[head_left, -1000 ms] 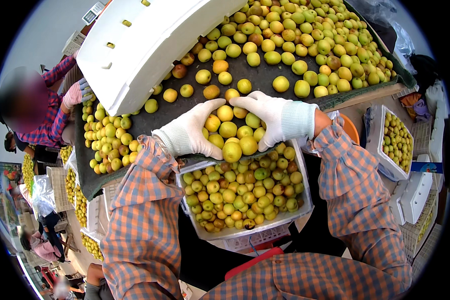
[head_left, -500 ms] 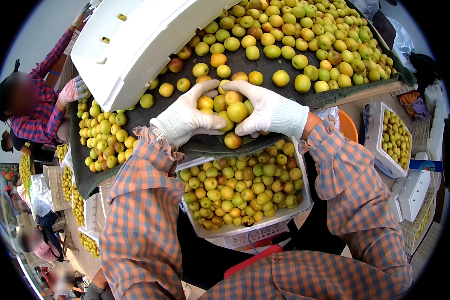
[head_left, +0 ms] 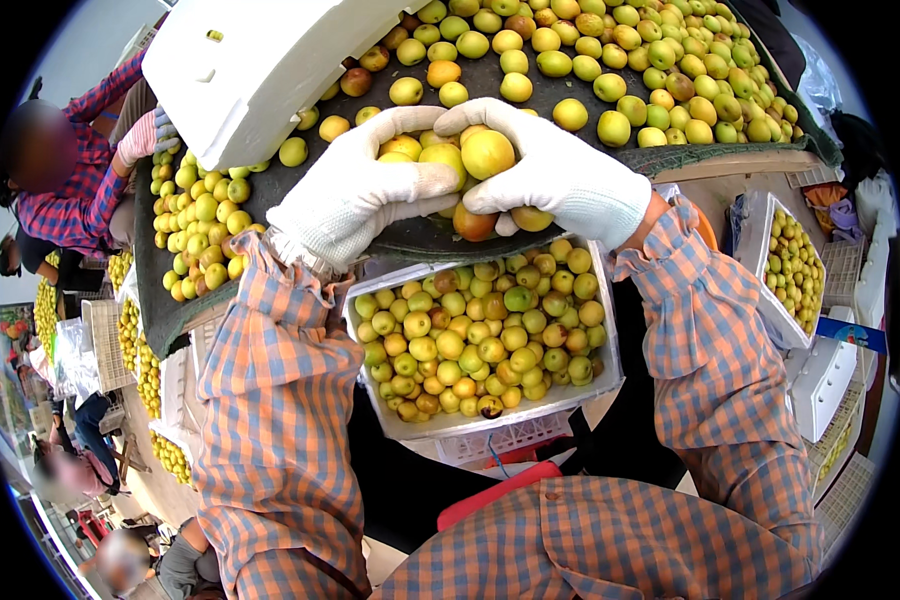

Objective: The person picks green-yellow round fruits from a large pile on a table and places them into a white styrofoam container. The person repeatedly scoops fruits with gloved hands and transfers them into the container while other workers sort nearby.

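My left hand [head_left: 370, 180] and my right hand [head_left: 550, 175], both in white knit gloves, are closed around a cluster of round yellow fruits [head_left: 487, 154], some blushed reddish, at the front edge of a dark padded sorting table [head_left: 350, 150]. Their fingertips nearly meet at the top and bottom of the cluster. Loose yellow-green fruits [head_left: 660, 60] are spread over the back and right of the table, with another pile [head_left: 190, 220] at the left. Just below my hands, a white foam box [head_left: 607, 390] is filled with similar fruits.
A large white foam board [head_left: 230, 90] stands on the table's left side. A gloved co-worker [head_left: 75, 210] in a plaid shirt is at the left, other people behind. At the right are another fruit box [head_left: 790, 275], stacked crates [head_left: 835, 460] and an orange bucket [head_left: 708, 230].
Both hands have drawn together and closed more tightly around the cluster. They now sit higher in the picture. The co-worker's arm at the left has shifted, and the view has moved slightly.
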A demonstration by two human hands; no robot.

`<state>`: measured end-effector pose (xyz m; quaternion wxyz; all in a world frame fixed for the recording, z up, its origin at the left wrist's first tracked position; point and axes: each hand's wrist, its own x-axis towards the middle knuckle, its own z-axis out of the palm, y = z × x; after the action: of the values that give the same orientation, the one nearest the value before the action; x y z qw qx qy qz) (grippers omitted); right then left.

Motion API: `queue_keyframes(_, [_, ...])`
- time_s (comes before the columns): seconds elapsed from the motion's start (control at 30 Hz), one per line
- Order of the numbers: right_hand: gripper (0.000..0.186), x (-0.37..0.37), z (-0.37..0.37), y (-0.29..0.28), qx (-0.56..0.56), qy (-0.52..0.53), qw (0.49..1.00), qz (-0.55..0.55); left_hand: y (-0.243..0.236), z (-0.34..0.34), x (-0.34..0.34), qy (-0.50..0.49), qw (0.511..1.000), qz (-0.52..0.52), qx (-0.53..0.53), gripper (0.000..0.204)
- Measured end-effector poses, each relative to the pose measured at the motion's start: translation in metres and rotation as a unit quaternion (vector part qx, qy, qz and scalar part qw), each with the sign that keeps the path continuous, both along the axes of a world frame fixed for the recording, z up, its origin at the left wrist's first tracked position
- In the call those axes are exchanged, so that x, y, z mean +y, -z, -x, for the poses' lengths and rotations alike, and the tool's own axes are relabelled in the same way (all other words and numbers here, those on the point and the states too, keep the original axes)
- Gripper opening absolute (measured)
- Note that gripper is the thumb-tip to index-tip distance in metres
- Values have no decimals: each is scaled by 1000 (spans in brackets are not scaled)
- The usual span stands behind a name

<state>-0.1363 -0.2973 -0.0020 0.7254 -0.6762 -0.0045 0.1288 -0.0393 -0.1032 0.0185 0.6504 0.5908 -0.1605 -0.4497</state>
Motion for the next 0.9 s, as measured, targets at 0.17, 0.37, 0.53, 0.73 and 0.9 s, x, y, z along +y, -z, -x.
queue_keyframes(0.17, [52, 20, 25, -15, -21, -48, 999, -9, -14, 48, 30, -54, 998, 8, -13, 64])
queue_keyframes(0.37, [50, 30, 38, 7, -96, -144, 981, 85, 3, 94, 54, -106, 994, -24, -32, 67])
queue_keyframes(0.53, [47, 36, 53, 14, 29, -254, 965, 59, 48, 130, 75, -121, 989, -39, -78, 70])
queue_keyframes(0.73, [46, 32, 51, 80, -50, -302, 890, 337, 124, 124, 78, 1, 904, -269, -331, 57])
queue_keyframes(0.9, [56, 27, 61, 92, -8, -356, 817, 454, 125, 132, 74, 70, 818, -326, -469, 51])
